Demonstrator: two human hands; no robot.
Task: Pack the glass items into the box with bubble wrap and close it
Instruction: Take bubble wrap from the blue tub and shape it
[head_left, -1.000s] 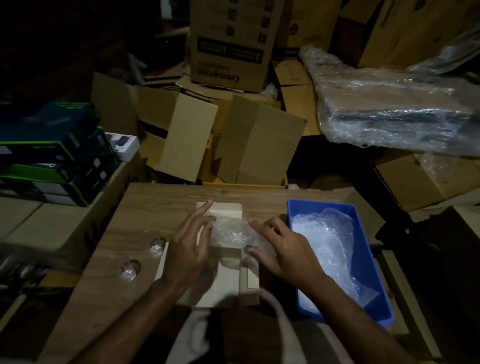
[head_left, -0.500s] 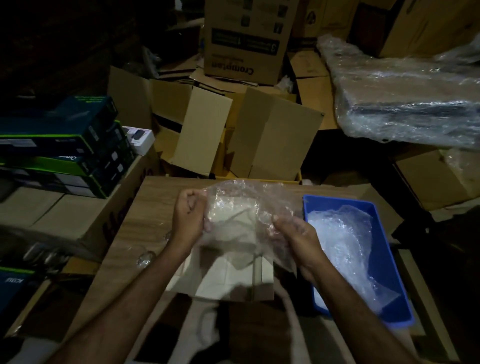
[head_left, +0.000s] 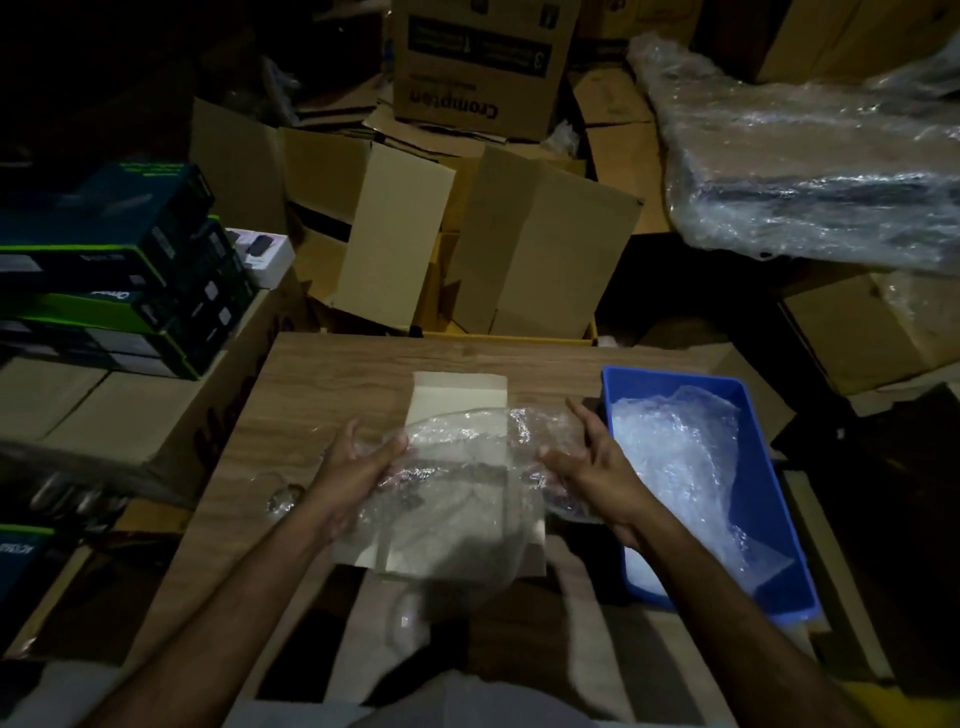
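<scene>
While both hands are spreading wrap (head_left: 457, 483) over box (head_left: 457, 410) | left hand (head_left: 358, 467) gripping wrap | right hand (head_left: 592, 467) pinching wrap | 1 glass (head_left: 283, 501) lying left of box, risking being knocked by the left forearm.

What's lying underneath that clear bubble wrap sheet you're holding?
Under the bubble wrap sheet, held by the left hand and right hand, lies a pale open box on the wooden table. The box's contents are blurred by the wrap.

"Crompton" printed upside down on the tall brown carton (head_left: 480, 62) at the back, a large "3" on its dark label (also inverted), green-edged stacked boxes (head_left: 119, 270) at left with white lettering, possibly "Omr", too blurred to confirm
</scene>
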